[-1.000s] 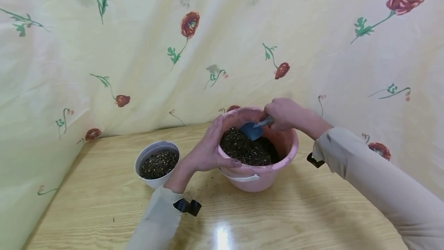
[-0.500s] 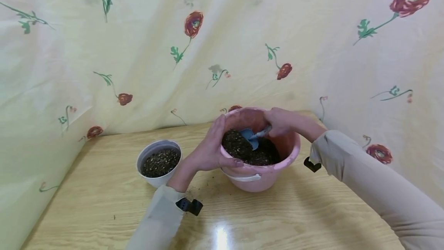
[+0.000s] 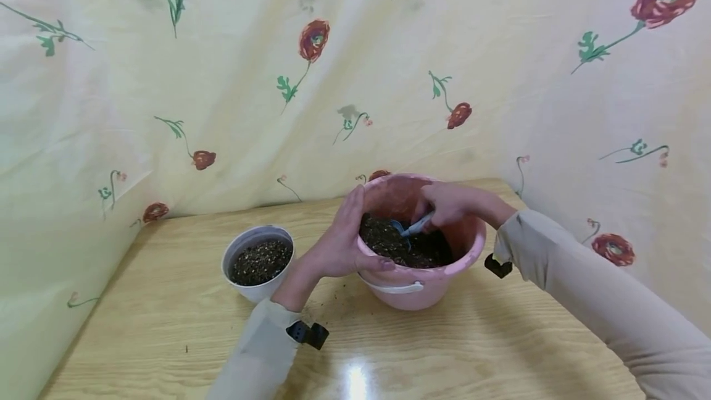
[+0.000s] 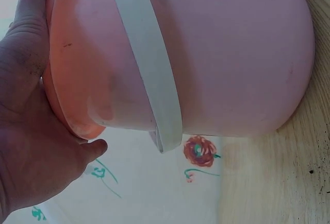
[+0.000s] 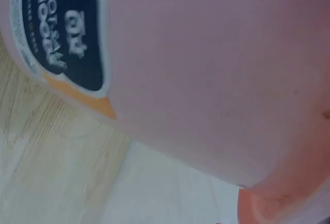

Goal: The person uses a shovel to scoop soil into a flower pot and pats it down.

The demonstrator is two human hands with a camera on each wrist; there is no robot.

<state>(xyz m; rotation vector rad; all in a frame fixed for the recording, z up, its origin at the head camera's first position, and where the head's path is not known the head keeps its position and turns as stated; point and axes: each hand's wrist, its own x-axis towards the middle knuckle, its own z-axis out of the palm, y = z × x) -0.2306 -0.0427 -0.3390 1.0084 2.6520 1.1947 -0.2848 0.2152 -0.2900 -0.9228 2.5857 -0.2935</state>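
A pink bucket (image 3: 413, 292) of dark soil (image 3: 383, 239) stands on the table. My left hand (image 3: 336, 245) is spread against its left rim, fingers straight along the side and thumb along the near rim. In the left wrist view this hand (image 4: 38, 147) lies along the rim beside the bucket's white handle (image 4: 147, 49). Inside the bucket, my right hand (image 3: 444, 204) grips a small blue hand trowel (image 3: 416, 225) by its handle; most of its blade is sunk in the soil. The right wrist view shows the bucket's side (image 5: 206, 80) but no hand.
Left of the bucket, a pot (image 3: 258, 291), white outside and grey inside, holds speckled soil. Soil crumbs (image 3: 339, 297) lie on the wooden table (image 3: 155, 301) between them. A flowered cloth (image 3: 239, 79) hangs close behind the bucket.
My right hand has moved down into the bucket, and the trowel blade has gone from lying over the soil to mostly buried in it. The left hand stays at the rim.
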